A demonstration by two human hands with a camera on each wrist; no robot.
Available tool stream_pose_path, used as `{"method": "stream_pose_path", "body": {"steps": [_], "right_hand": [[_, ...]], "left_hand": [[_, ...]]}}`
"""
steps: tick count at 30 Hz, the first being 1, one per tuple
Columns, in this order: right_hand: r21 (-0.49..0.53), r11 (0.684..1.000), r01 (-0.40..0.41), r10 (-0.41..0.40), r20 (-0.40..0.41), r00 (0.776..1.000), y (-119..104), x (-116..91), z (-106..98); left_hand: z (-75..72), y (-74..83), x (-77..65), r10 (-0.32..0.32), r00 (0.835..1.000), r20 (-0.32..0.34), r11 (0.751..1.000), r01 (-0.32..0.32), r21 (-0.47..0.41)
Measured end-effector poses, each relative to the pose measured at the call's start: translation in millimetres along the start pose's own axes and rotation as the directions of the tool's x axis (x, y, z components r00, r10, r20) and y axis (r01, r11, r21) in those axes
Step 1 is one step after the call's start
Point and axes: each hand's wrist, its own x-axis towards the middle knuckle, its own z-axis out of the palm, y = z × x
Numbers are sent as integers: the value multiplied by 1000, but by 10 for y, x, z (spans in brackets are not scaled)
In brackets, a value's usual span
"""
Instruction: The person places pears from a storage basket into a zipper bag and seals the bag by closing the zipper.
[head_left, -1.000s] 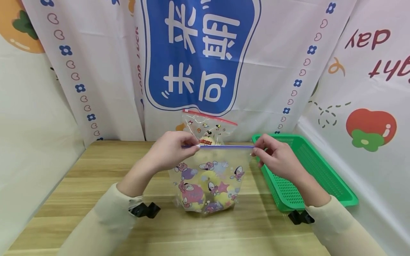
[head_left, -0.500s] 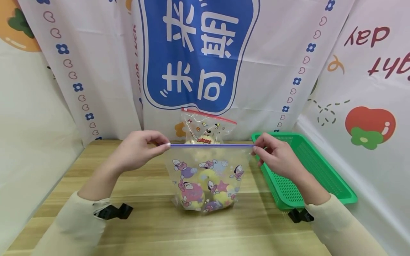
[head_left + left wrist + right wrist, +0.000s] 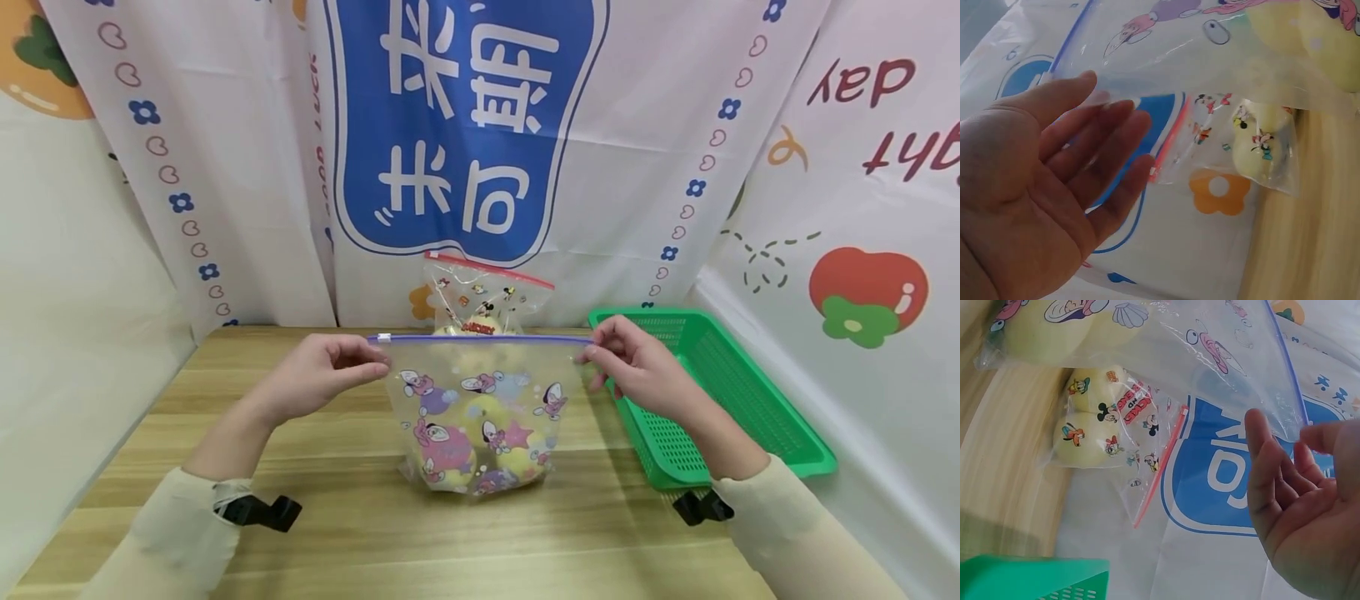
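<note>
A see-through zip bag (image 3: 480, 400) with a purple zip strip and pink and purple cartoon prints stands upright on the table, several pale yellow round things inside. Its white slider (image 3: 384, 337) sits at the strip's left end. Just below the slider, my left hand (image 3: 322, 375) pinches the bag's left edge between thumb and fingers. The top right corner is pinched by my right hand (image 3: 637, 362). In the right wrist view, thumb and index of that hand (image 3: 1304, 506) meet at the corner by the strip's end, with the other fingers loosely bent.
Behind stands a second zip bag (image 3: 487, 300) with a red strip and mouse prints, also holding pale yellow round things. A green perforated basket (image 3: 750, 400) is at the right on the wooden table (image 3: 480, 550). A printed cloth (image 3: 630, 167) hangs at the back.
My left hand has drawn the slider leftward along the purple strip to its left end, then dropped off it onto the bag's edge below. The right hand has stayed at the right corner.
</note>
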Motion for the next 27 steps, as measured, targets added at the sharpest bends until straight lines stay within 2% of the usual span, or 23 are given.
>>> {"method": "stream_pose_path", "body": {"steps": [2,6,12,16,19,24,27], "right_hand": [[14,999,-30,29,34,999,17,14,0],[-40,994,-106,109,80,991,44,39,-6],[-40,985,-167,169,44,985,4,71,-45],[-31,972,-235,235,24,972,-23,208,-99],[-29,954,-297,298,29,954,10,396,-128],[2,913,-407,407,30,913,170,809,-88],[47,891,-451,451,15,892,257,1024,-33]], "left_hand": [[21,-55,12,11,1000,-4,999,-11,-30],[34,-80,45,29,999,-39,998,-31,-61],[40,-17,158,24,998,-56,991,-31,-130],[13,58,327,-45,997,-70,992,36,-119],[6,71,531,-120,989,-81,986,110,-121],[62,-66,923,-236,965,-115,962,215,-169],[111,-160,1091,-293,945,-143,947,268,-175]]}}
